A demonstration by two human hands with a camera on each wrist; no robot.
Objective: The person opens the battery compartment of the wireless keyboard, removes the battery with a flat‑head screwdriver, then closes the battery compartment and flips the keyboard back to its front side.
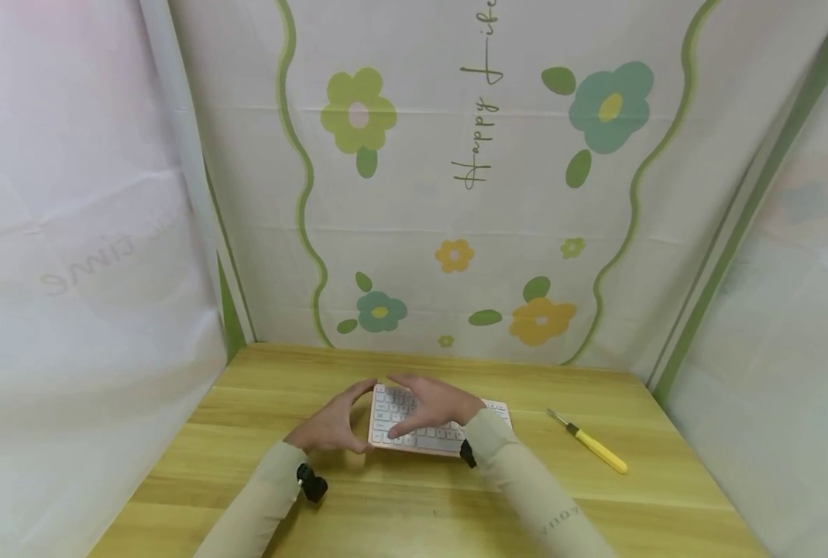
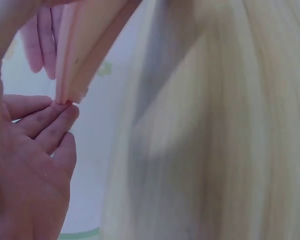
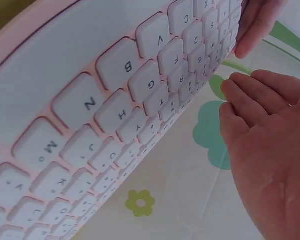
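Note:
A pink keyboard (image 1: 438, 443) with white keys is at the middle of the wooden table, its long side facing me. My left hand (image 1: 331, 423) grips its left end, thumb at the near edge and fingers at the far edge. The left wrist view shows those fingertips touching the corner of the pink keyboard (image 2: 85, 55), seen end-on. My right hand (image 1: 436, 403) is spread over the keys, the thumb above the bottom row at the left. In the right wrist view the fingers of the right hand (image 3: 275, 135) are extended beyond the keyboard's far edge.
To the right on the wooden table (image 1: 358, 519) lies a screwdriver (image 1: 598, 451) with a yellow handle, its tip pointing away to the left. A white curtain (image 1: 414, 201) with printed flowers hangs behind the table, and white sheets close both sides.

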